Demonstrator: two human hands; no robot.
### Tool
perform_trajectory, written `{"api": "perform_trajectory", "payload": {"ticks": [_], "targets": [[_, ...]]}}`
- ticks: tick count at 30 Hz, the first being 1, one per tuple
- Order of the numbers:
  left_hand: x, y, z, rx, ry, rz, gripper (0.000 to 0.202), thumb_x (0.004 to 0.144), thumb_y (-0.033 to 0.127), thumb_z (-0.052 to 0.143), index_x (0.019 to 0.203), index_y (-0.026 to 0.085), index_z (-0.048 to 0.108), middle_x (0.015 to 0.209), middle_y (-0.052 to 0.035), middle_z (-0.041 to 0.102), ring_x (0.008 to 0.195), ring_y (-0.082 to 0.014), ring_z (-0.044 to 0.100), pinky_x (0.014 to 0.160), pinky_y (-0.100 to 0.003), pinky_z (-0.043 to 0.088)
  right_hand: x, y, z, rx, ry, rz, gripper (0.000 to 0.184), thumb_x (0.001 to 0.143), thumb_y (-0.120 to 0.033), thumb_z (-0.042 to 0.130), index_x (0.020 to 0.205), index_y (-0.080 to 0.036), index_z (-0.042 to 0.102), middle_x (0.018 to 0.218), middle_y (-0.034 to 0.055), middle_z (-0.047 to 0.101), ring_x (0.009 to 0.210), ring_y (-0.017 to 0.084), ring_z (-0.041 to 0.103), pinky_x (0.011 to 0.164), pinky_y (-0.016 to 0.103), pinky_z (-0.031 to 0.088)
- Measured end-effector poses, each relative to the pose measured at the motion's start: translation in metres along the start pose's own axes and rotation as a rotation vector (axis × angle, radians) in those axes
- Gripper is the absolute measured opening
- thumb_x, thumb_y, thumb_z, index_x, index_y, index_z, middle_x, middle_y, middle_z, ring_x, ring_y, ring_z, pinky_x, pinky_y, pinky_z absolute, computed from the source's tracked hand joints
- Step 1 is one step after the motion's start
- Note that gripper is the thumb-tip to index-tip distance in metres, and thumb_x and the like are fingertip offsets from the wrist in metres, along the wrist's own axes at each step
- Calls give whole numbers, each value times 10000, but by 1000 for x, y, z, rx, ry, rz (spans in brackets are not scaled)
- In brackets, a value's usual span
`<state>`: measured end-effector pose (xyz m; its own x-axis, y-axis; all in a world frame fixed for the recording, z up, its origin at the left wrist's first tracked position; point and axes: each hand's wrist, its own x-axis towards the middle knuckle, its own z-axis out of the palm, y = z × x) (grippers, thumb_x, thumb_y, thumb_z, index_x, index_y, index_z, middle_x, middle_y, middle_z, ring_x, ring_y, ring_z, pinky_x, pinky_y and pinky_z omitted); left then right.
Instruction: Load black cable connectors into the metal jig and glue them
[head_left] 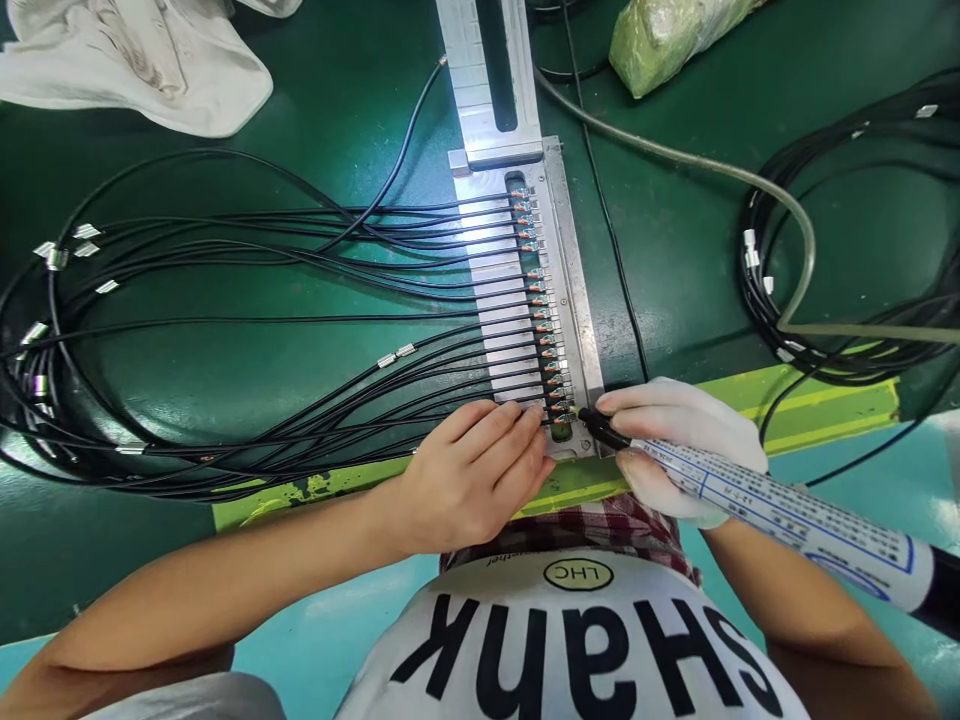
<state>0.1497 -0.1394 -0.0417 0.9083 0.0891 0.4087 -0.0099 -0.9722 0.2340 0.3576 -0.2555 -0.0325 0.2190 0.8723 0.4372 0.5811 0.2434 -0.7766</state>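
My left hand (480, 470) lies palm down at the near end of the metal fixture (525, 300), forearm coming in low from the left across the counter (300, 90). Its fingers are held close together and slightly curled, their tips pressing on the nearest black cables (315, 330) where they enter the fixture's slots. My right hand (675, 440), in a white glove, comes in from the right and is closed around a white dispenser tube (780, 515) in a pen-like grip. The tube's black tip (600, 430) points left and touches the nearest cable end in the fixture's row. The cables fan out leftward in loops over the green counter.
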Motion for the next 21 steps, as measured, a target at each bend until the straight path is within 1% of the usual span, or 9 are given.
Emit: {"api": "perform_trajectory", "payload": {"ticks": [2, 5, 8, 13, 18, 21], "targets": [[0, 0, 0, -1, 6, 1, 163, 853, 214, 725, 961, 94, 703, 1061, -124, 755, 928, -235, 712, 771, -360, 588, 0, 1, 0, -1, -15, -1, 190, 726, -165, 729, 913, -184, 703, 936, 100, 759, 809, 238, 743, 690, 359, 611], [0, 0, 1, -2, 16, 2, 174, 852, 213, 726, 973, 90, 699, 1066, -129, 753, 934, -235, 711, 777, -363, 587, 1, 1, 0, 2, -20, -16, 188, 756, -187, 714, 941, -214, 699, 930, 88, 758, 799, 234, 743, 662, 357, 611], [0, 0, 1, -1, 5, -2, 177, 860, 213, 717, 989, 94, 698, 1072, -129, 752, 940, -231, 711, 783, -362, 588, 0, 0, -1, 4, -20, -28, 201, 757, -181, 710, 952, -227, 698, 927, 84, 759, 784, 236, 741, 639, 362, 603], [1, 0, 0, 8, 1, -3, 160, 859, 218, 719, 971, 104, 704, 1061, -111, 758, 928, -231, 715, 774, -358, 593, -2, -1, -3, 2, -46, -7, 214, 748, -128, 704, 941, -221, 704, 928, 100, 760, 792, 239, 737, 677, 376, 589], [1, -1, 0, 16, 9, 10, 138, 859, 222, 720, 942, 113, 707, 1055, -110, 759, 926, -229, 716, 767, -353, 592, -2, 2, -1, 26, -6, -54, 171, 727, -151, 706, 895, -184, 705, 892, 107, 760, 738, 240, 738, 635, 365, 591], [1, -2, 1, 11, 8, 5, 148, 852, 218, 725, 947, 105, 708, 1058, -110, 759, 923, -230, 712, 772, -354, 586, -3, 2, 0, 13, -11, -30, 166, 712, -163, 709, 875, -194, 703, 896, 90, 764, 740, 232, 738, 634, 357, 595]]}}
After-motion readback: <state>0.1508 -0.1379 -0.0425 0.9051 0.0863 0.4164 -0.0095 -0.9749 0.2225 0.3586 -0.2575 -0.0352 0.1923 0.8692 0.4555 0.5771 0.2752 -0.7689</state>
